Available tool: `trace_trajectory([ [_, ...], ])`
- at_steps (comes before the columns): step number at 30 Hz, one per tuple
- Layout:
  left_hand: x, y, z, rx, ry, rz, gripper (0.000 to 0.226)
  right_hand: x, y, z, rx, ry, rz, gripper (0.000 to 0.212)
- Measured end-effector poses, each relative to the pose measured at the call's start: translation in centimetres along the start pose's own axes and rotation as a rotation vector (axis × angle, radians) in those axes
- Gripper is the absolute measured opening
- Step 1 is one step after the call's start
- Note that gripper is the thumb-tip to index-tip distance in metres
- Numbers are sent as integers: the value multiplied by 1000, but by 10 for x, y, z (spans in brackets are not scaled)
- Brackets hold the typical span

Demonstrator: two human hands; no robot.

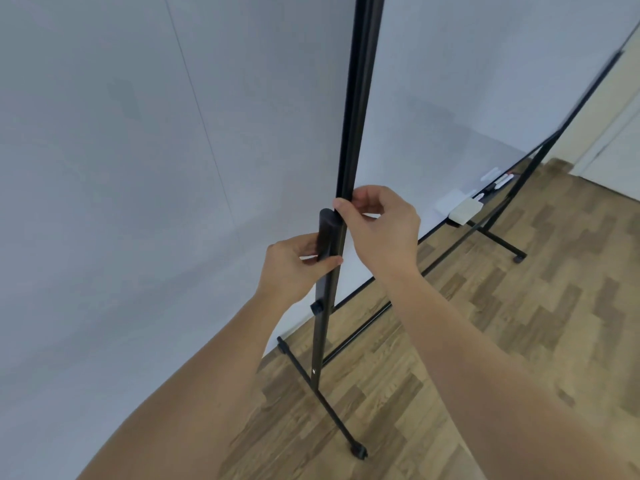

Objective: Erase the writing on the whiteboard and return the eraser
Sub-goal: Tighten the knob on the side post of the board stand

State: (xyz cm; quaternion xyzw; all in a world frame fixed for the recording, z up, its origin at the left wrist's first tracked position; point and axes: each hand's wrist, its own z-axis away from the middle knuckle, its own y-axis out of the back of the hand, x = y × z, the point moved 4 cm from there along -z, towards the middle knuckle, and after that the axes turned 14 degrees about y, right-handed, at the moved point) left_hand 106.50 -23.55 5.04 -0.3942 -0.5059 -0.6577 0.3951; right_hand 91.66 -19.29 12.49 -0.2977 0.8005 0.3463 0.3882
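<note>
I see the whiteboard point(450, 109) almost edge-on, its white face running away to the right with no writing that I can make out. Its black side frame point(358, 98) rises through the middle of the view. My left hand point(294, 265) is closed around the black upright post point(327, 237) of the stand beside the frame. My right hand point(381, 223) pinches the frame's edge just above it. The pale block eraser point(465, 210) lies on the tray at the board's bottom edge, far right, with markers point(498, 183) beyond it.
The stand's black foot bar point(322, 396) with a caster point(358, 452) crosses the wooden floor point(485, 341) below my arms. A second foot and caster point(517, 258) sit at the far end. A grey wall point(121, 168) fills the left side, close to the board.
</note>
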Motion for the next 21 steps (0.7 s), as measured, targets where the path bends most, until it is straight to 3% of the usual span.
trace_trajectory([
  [10,-7,-2,-4,-18,-50,-44,47,0,-1,4,30,-6,14,19],
  [21,15,-16,42,363,-185,14,42,16,60,4,13,-3,-5,20],
])
